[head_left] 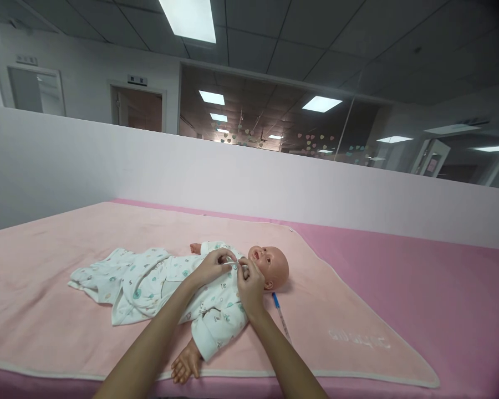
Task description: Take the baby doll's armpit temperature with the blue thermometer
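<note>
"Two bare hands are at work: what do they hold?"

"The left hand [210, 266] pinches the white printed garment [164, 280] near its neckline. The right hand [251, 284], fingers bent, grips the same cloth, fingertips just beside the left's."

"Who wears it?"

"A baby doll [278, 266], on its back beneath both hands. Its bald head lies just right of the right hand, face up. One doll hand [187, 363] rests palm up between the person's forearms; the garment's lower part spreads left of the left hand."

"Anything else?"

"A blue-tipped stick [281, 317] lies beside the right forearm, nearer the viewer than the doll's head. Beneath everything spreads a peach blanket [336, 310]."
</note>
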Demonstrator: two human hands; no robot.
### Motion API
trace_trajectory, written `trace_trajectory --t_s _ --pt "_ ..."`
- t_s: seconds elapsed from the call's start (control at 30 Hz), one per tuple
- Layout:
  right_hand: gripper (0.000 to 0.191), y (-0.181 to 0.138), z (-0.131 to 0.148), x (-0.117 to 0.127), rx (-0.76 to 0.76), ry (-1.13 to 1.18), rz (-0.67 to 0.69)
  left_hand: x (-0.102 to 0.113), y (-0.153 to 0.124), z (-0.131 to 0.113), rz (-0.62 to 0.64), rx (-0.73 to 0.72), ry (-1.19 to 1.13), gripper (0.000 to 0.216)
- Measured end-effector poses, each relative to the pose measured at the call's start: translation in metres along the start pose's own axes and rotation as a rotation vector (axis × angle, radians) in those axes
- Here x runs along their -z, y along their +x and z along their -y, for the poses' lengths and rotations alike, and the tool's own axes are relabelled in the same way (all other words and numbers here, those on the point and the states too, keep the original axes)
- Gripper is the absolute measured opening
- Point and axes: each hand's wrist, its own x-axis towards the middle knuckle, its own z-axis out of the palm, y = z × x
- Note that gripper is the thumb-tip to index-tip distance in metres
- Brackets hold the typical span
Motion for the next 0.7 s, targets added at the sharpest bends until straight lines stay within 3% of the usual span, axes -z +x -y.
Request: trace_trajectory --t_s 0.43,0.7 --pt "0.017 0.001 -0.002 -0.001 -0.019 0.004 -0.001 -0.005 0.000 0.006 -0.018 -0.031 0.153 0.020" --pt "0.021 -0.002 0.000 0.001 0.076 -0.047 0.037 0.004 -0.017 -0.011 0.021 -0.068 0.202 0.028"
